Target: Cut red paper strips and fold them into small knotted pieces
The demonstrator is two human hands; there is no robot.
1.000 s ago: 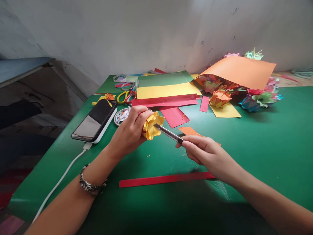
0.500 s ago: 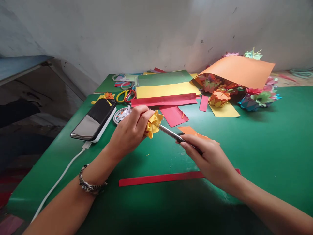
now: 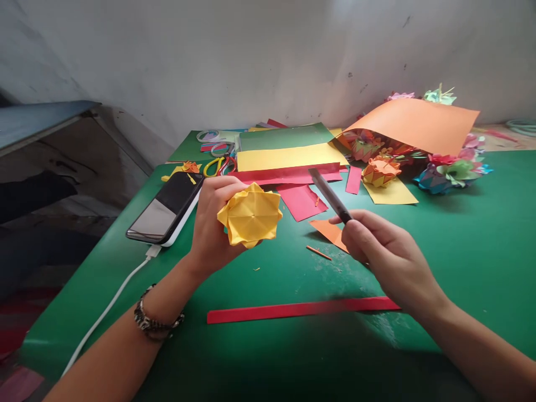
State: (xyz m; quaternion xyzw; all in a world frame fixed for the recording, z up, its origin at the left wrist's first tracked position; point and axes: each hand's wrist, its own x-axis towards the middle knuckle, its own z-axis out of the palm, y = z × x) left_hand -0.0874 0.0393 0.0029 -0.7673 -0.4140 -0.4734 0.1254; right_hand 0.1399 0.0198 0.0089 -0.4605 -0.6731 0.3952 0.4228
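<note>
My left hand (image 3: 215,223) is closed around a folded yellow paper flower (image 3: 253,215) and holds it above the table, its creased, pointed face turned towards me. A little green shows at its lower left edge. Over to the right, my right hand (image 3: 383,254) grips a slim metal tool with a dark handle (image 3: 329,192). Its flat grey end points up and left, apart from the flower; blur hides its exact kind. Beneath the hands lies a long red paper strip (image 3: 301,310). An orange paper piece (image 3: 330,231) rests behind the right hand's fingers.
A phone (image 3: 165,206) on a white block with a cable (image 3: 113,307) lies left. Behind are scissors (image 3: 213,166), tape rolls (image 3: 208,136) and coloured paper sheets (image 3: 288,156). Several paper flowers (image 3: 448,173) sit back right under an orange sheet (image 3: 414,123). A wall rises behind.
The tool has come away from the flower, moving right and up with my right hand. My left hand has turned the flower so its wide face shows. A thin orange stick is now visible.
</note>
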